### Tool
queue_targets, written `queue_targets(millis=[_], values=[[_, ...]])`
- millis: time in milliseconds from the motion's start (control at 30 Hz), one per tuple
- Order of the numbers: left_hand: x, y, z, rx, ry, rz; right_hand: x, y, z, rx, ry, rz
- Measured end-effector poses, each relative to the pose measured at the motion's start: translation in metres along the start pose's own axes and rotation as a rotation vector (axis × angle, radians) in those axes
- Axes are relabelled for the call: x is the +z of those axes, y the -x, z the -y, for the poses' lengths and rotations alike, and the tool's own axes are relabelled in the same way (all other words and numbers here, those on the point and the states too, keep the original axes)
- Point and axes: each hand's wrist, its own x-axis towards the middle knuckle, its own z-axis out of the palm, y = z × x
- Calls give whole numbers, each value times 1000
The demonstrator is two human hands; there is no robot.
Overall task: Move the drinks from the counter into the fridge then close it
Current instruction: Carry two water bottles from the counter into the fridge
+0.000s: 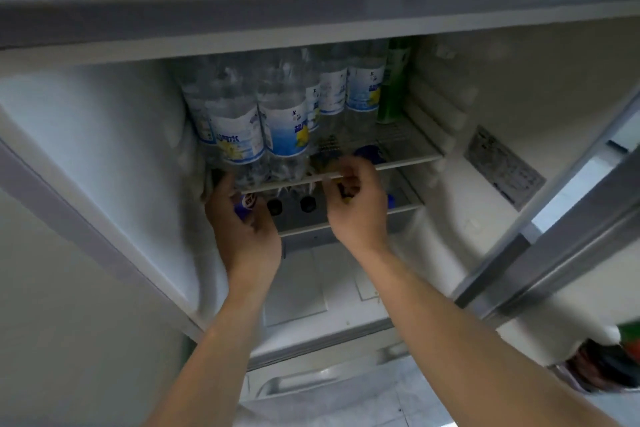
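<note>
Loading step under way: both hands are inside the open fridge (114,135), just under the front edge of the wire shelf (398,146). Left hand (242,218) curls round a small blue-labelled drink (246,206); right hand (356,204) curls round a dark, blurred item (346,190), probably another drink. Water bottles (284,121) crowd the left of that shelf, with a green bottle (393,87) at its back right. Below the shelf, two dark caps (306,203) sit between the hands. Next, likely set both down, withdraw without knocking the shelf edge. Free room is under the shelf's right half; the door (554,253) stands open to its right.
</note>
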Motion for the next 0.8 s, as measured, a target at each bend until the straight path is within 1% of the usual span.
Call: queue_targets(millis=[100, 167, 267, 367, 467, 533, 633, 733, 800], values=[[9, 30, 3, 69, 46, -71, -23, 23, -7, 43, -5, -8], [21, 50, 6, 47, 112, -43, -43, 44, -16, 86, -24, 4], [39, 88, 7, 16, 145, 80, -80, 83, -35, 216, 10, -32], [55, 136, 11, 39, 117, 228, -132, 129, -60, 308, 100, -130], [70, 189, 18, 50, 67, 368, -191, 181, -82, 443, 185, -224], [76, 228, 29, 49, 25, 479, -230, 218, -92, 541, 202, -311], [75, 290, 53, -21, -62, 696, -286, 284, -105, 750, 232, -425], [65, 343, 82, -116, -212, 980, -340, 363, -119, 985, 215, -524], [57, 371, 102, -243, -345, 1182, -373, 419, -125, 1147, 173, -553]])
